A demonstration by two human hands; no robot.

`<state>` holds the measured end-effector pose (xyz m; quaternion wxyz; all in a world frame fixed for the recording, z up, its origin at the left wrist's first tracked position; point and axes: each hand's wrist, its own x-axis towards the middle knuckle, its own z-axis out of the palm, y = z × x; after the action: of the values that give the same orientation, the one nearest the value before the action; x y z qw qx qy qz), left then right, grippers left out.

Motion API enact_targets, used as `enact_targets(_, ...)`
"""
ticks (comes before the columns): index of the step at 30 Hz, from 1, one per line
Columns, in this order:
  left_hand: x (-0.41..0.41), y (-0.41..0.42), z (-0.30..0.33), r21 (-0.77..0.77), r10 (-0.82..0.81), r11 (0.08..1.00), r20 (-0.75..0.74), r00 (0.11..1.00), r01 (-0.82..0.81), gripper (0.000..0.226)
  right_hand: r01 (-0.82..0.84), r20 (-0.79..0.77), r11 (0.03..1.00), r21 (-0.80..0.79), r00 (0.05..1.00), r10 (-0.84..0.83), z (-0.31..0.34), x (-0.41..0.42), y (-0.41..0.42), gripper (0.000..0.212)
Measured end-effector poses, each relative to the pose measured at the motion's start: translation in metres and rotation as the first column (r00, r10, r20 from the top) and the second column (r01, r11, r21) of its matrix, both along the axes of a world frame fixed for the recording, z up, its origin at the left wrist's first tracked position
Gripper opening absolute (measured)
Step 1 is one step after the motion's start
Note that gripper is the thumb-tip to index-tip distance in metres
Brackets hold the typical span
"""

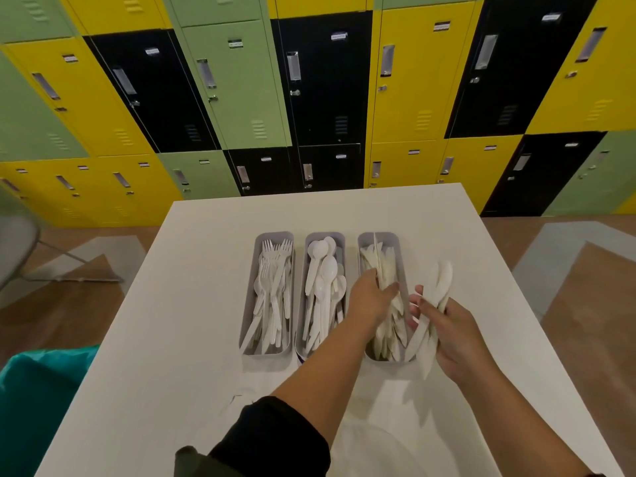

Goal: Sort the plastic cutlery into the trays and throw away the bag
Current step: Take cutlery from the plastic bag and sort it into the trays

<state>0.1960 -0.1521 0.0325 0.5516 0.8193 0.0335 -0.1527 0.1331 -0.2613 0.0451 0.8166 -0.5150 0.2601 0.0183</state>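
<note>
Three grey trays stand side by side on the white table (pixel 192 304). The left tray (pixel 248 304) holds white forks, the middle tray (pixel 303 304) white spoons, the right tray (pixel 399 241) white knives. My left hand (pixel 370 297) reaches into the right tray and grips a knife (pixel 378 256) that sticks up toward the far end. My right hand (pixel 454 335), just right of that tray, holds a bunch of white knives (pixel 444 280) with their blades pointing away. A clear plastic bag (pixel 371 442) lies flat on the table near the front edge, partly under my arms.
A teal bin liner (pixel 38 401) shows at the table's lower left. Yellow, green and black lockers (pixel 320 98) fill the wall behind the table. A grey chair (pixel 17 246) stands at the far left on the wooden floor.
</note>
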Motion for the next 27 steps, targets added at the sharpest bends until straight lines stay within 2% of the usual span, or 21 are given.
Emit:
enact_targets(4, -0.009, -0.011, 0.007, 0.026, -0.033, 0.999, 0.021, 0.999, 0.033, 0.045, -0.05, -0.008, 0.999, -0.012, 0.999, 0.05, -0.003, 0.003, -0.003, 0.017)
enact_targets(8, -0.018, -0.016, 0.015, -0.117, -0.192, 0.978, -0.152, 0.97, 0.175, 0.05, -0.137, -0.008, 0.974, -0.183, 0.99, 0.138, -0.005, 0.004, 0.001, 0.025)
enact_targets(10, -0.018, -0.016, 0.012, -0.087, -0.214, 0.976, -0.163, 0.963, 0.202, 0.045, -0.174, -0.003, 0.959, -0.223, 0.984, 0.178, -0.004, 0.003, 0.005, 0.03)
enact_targets(13, -0.016, -0.009, 0.012, -0.07, -0.115, 0.992, -0.134, 0.984, 0.107, 0.024, -0.217, 0.011, 0.964, -0.151, 0.975, 0.221, 0.001, 0.0, 0.009, 0.029)
enact_targets(16, -0.014, 0.001, 0.008, -0.144, -0.064, 0.989, -0.152, 0.986, 0.042, 0.024, -0.206, -0.012, 0.975, -0.081, 0.979, 0.205, 0.004, -0.001, 0.009, 0.028)
enact_targets(21, -0.023, 0.0, 0.02, -0.261, -0.047, 0.965, -0.255, 0.966, -0.022, 0.031, -0.16, 0.011, 0.971, -0.177, 0.986, 0.164, 0.003, -0.002, 0.015, 0.023)
enact_targets(23, -0.028, -0.001, 0.02, -0.208, -0.086, 0.977, -0.22, 0.972, 0.04, 0.038, -0.155, 0.019, 0.966, -0.207, 0.987, 0.162, 0.003, -0.002, 0.019, 0.021)
enact_targets(27, -0.029, 0.005, 0.013, -0.112, -0.066, 0.992, -0.085, 0.994, 0.056, 0.025, -0.097, 0.035, 0.971, -0.22, 0.994, 0.107, 0.002, -0.003, 0.023, 0.016)
